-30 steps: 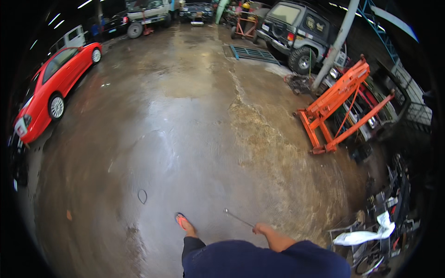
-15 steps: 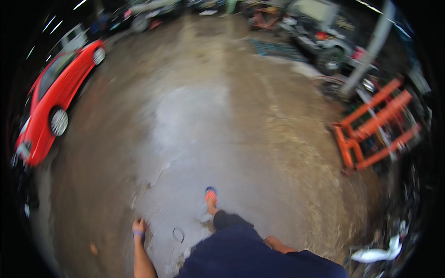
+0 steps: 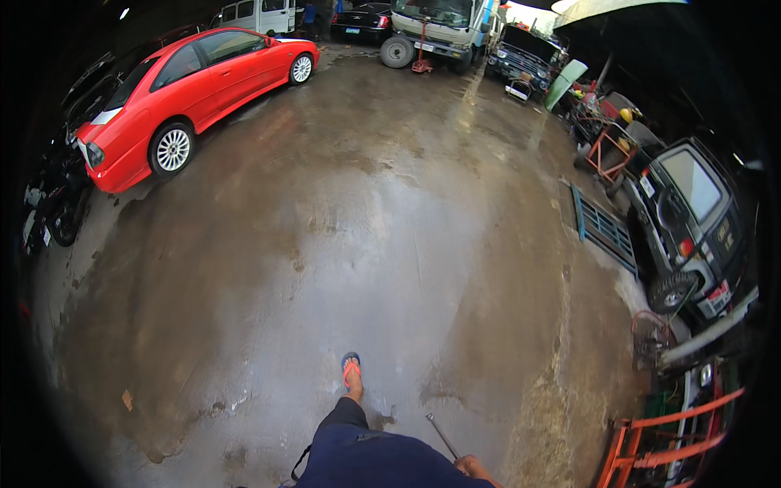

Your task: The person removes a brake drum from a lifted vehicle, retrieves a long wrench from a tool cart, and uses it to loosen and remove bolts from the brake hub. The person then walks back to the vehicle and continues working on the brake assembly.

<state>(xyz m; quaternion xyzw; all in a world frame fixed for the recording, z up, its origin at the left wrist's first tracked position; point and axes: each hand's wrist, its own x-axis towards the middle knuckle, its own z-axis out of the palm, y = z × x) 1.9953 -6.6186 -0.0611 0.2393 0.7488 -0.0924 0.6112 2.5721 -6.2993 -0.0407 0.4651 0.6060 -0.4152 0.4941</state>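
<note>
At the bottom of the view, my right hand [image 3: 473, 467] is closed around one end of a long metal wrench [image 3: 442, 436]. Its small rounded head points forward and to the left, over the wet floor. My left hand is out of the picture. One foot in an orange and navy flip-flop [image 3: 351, 370] is on the floor ahead of my dark shirt. A thin black loop [image 3: 300, 465] shows at the left edge of my clothes; I cannot make out what it belongs to.
A red car [image 3: 199, 89] is parked at left, with motorcycles [image 3: 63, 213] beside it. A truck [image 3: 439, 31] stands at the far end. On the right are a dark off-road vehicle [image 3: 691, 211], a blue metal grille [image 3: 604, 228] and an orange frame [image 3: 626, 455].
My view has swung to the right and lifted toward the far vehicles. My left hand has left the picture, while the wrench in my right hand has come into sight.
</note>
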